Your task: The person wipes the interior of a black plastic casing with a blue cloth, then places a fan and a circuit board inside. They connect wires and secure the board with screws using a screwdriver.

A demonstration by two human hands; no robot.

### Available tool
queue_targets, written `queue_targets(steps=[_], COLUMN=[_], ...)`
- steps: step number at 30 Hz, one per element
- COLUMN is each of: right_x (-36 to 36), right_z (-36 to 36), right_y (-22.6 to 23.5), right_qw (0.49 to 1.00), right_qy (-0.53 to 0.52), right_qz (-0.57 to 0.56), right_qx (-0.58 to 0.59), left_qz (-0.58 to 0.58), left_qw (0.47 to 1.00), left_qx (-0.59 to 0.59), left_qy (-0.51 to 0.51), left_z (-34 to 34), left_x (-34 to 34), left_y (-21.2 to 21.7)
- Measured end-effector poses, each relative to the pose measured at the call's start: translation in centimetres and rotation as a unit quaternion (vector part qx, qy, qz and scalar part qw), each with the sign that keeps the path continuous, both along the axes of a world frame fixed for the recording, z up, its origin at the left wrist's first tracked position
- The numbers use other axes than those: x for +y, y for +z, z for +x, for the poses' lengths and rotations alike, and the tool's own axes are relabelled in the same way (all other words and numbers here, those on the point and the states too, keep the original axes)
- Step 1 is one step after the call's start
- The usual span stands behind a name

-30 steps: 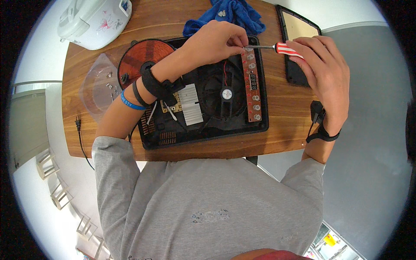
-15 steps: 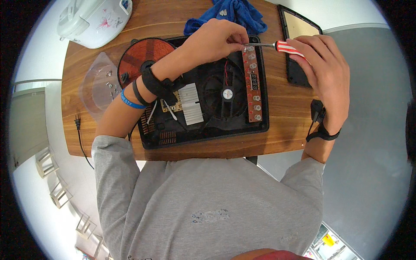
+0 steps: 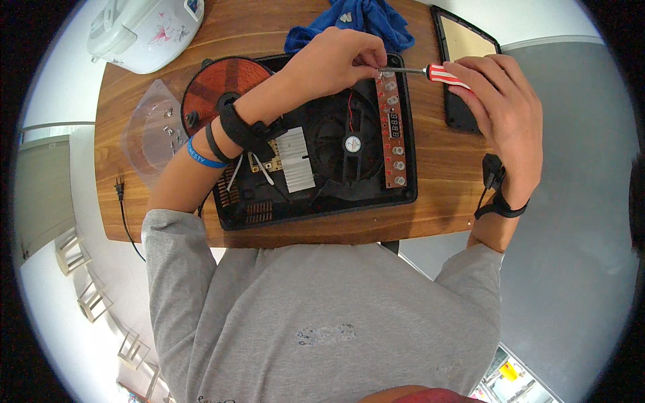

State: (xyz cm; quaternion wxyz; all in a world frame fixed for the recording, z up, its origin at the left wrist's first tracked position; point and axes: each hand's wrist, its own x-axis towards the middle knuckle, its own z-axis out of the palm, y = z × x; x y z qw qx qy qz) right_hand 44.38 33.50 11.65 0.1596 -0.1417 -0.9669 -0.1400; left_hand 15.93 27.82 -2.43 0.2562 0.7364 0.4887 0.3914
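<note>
The right hand's (image 3: 505, 101) grip is clamped on the striped handle of a screwdriver (image 3: 445, 74); the left hand (image 3: 338, 57) is placed at the shaft's tip, though whether anything is pinched there cannot be told. The screwdriver is held over the upper end of a red circuit board (image 3: 395, 158), its long axis nearly level across the view, tip toward the left. The black housing (image 3: 322, 209) is already opened on the bench (image 3: 443, 195); work at the board appears unfinished. Loose screws (image 3: 171, 131) are seen in a clear tray (image 3: 138, 148).
</note>
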Motion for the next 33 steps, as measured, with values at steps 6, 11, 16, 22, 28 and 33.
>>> queue_targets(steps=[6,11,16,22,28,33], right_x=[0.0,0.1,0.1,0.1,1.0,1.9], right_z=[-0.1,0.1,0.0,0.1,0.9,1.2], right_y=[-0.3,-0.4,-0.4,-0.2,-0.3,-0.7], right_qw=[1.0,1.0,1.0,1.0,0.998,0.999], right_qy=[-0.011,-0.015,-0.013,-0.026,-0.055,-0.048], right_qz=[0.008,0.004,0.002,-0.001,0.012,0.014], right_qx=[0.005,0.002,0.001,0.001,-0.006,-0.017], left_qz=[0.001,-0.006,-0.03,-0.003,-0.022,-0.01], left_qw=[1.0,1.0,1.0,1.0,0.992,0.97], left_qx=[-0.007,-0.007,-0.007,-0.024,0.123,0.218], left_qy=[-0.007,-0.006,-0.006,-0.01,-0.007,-0.109], left_z=[-0.1,0.1,0.1,-0.2,0.1,0.6], left_x=[0.2,0.1,0.2,0.3,-1.7,-2.4], left_y=[-0.4,-0.2,-0.2,-1.3,0.5,-0.8])
